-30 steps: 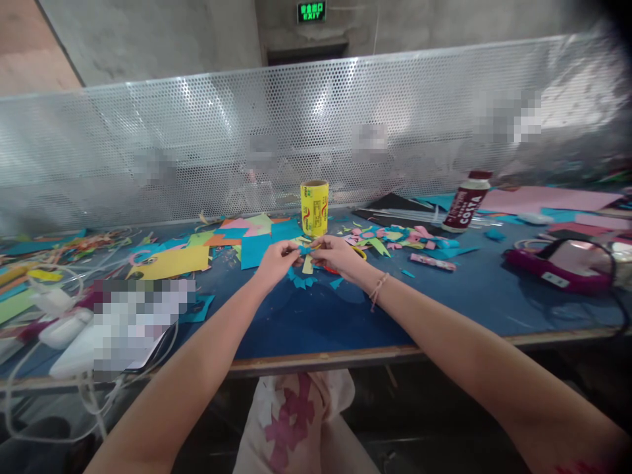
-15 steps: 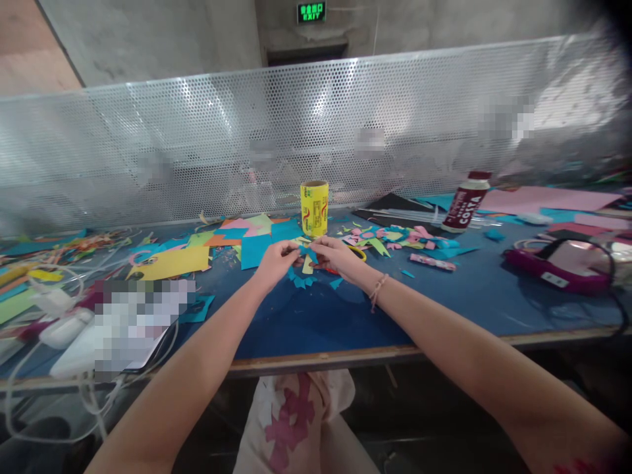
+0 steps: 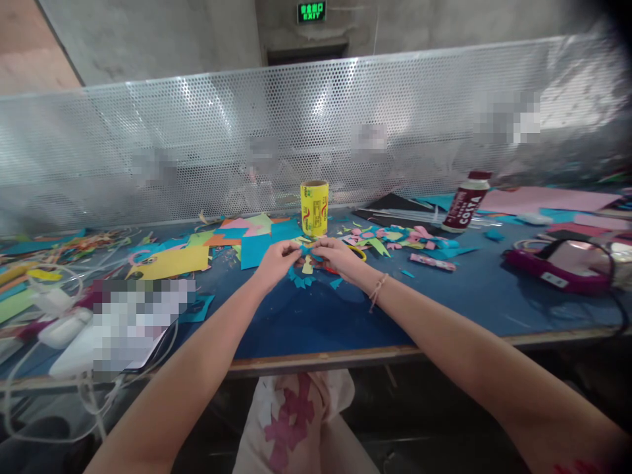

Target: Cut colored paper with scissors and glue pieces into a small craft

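Note:
My left hand (image 3: 276,260) and my right hand (image 3: 336,255) meet over the middle of the blue table (image 3: 444,303). Both pinch a small teal paper piece (image 3: 305,251) between their fingertips. Under them lie teal paper scraps (image 3: 300,280) and a pale yellow strip (image 3: 308,266). The yellow handle of a pair of scissors (image 3: 359,251) shows just behind my right hand. A yellow roll (image 3: 315,208) stands upright beyond my hands.
Coloured paper sheets (image 3: 172,261) and cuttings (image 3: 395,236) litter the table's far half. A dark red bottle (image 3: 465,201) stands at the right, a magenta device with a black cord (image 3: 563,266) farther right. White cables (image 3: 59,309) lie left. A perforated metal screen (image 3: 316,131) backs the table.
My fingertips have closed in on each other over the teal piece; the arms and everything on the table stay where they were.

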The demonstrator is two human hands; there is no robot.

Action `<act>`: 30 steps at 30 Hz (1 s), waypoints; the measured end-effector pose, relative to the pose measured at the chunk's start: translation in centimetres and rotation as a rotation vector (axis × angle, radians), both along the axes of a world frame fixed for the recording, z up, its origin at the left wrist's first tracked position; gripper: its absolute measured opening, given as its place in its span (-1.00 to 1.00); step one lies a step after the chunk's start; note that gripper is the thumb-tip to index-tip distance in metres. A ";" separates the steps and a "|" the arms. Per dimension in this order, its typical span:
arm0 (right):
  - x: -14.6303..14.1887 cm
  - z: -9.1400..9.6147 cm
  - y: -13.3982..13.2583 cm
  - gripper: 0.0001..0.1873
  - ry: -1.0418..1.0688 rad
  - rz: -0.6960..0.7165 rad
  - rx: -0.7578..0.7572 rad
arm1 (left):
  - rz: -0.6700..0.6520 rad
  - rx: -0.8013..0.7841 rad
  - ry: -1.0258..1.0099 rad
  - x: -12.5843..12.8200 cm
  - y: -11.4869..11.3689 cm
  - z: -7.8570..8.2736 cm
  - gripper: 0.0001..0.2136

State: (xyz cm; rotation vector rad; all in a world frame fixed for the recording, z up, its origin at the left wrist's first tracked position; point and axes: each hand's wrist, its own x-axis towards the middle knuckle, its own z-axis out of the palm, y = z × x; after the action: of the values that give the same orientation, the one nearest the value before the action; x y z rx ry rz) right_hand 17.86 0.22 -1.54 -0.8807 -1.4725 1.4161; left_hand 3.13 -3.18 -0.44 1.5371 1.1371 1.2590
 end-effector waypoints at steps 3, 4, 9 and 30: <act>0.1 0.1 0.0 -0.86 -0.004 0.000 -0.001 | -0.040 0.024 -0.006 -0.2 0.2 -0.2 -0.93; 0.1 0.2 -0.1 -0.87 -0.010 -0.005 -0.001 | -0.053 0.029 -0.003 -0.2 0.3 -0.3 -0.93; 0.3 0.6 -0.5 -0.93 -0.051 -0.045 0.006 | -0.096 0.027 0.025 -0.4 0.5 -0.4 -0.92; 0.7 0.7 -0.4 -0.85 -0.066 0.085 -0.037 | -0.042 -0.053 -0.068 -0.3 0.4 0.0 -0.96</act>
State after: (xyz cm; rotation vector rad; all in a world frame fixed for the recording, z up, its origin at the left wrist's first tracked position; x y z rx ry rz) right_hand 18.55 -0.22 -0.86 -0.9051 -1.5533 1.4932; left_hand 2.83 -2.78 -0.40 1.4615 1.0808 1.2345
